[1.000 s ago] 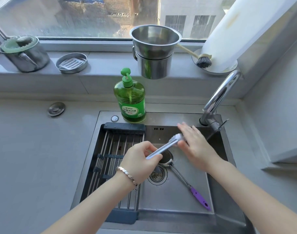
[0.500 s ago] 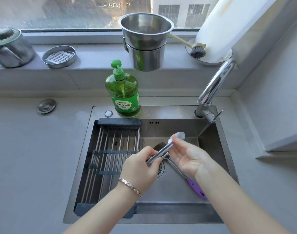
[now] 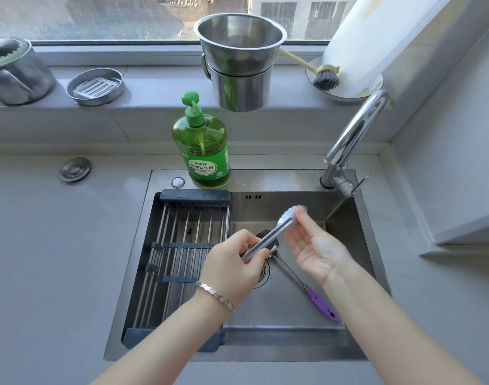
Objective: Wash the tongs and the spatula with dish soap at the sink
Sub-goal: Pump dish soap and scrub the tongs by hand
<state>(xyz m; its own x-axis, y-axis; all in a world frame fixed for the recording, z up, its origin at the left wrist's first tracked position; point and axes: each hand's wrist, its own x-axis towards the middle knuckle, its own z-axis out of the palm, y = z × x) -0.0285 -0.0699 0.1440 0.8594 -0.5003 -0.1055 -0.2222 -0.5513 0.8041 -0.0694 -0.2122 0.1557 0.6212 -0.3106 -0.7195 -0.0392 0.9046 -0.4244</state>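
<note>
Grey matte counter (image 3: pixel 57 245) wrapped around a brushed steel sink (image 3: pixel 293 354), under a window (image 3: pixel 113 15) with a pale sill. Along the sill: a steel mug with a green lid (image 3: pixel 13 70), a round steel dish with a slotted insert (image 3: pixel 94 86), two nested steel pots (image 3: pixel 239 62), a dish brush (image 3: pixel 325 77) with dark bristles on a plate, and a white board (image 3: pixel 376 37) leaning beside it. Curved chrome tap (image 3: pixel 354 134) at the back right corner of the sink. Green, translucent soap bottle (image 3: pixel 201 145) with a pump top, upright on the sink's back ledge. Roll-up rack (image 3: pixel 179 259) of thin steel rods with dark end bars across the left half of the basin.

Above the drain, slim steel tongs (image 3: pixel 274 232) with scalloped tips, slanting up to the right. Left hand (image 3: pixel 232 265), bracelet on the wrist, fingers clamped around the handle end. Right hand (image 3: pixel 315 245) palm up, fingers loosely spread, fingertips touching the scalloped end. Spatula (image 3: pixel 296 279) flat on the basin floor, steel head by the drain, purple handle toward the near right.
</note>
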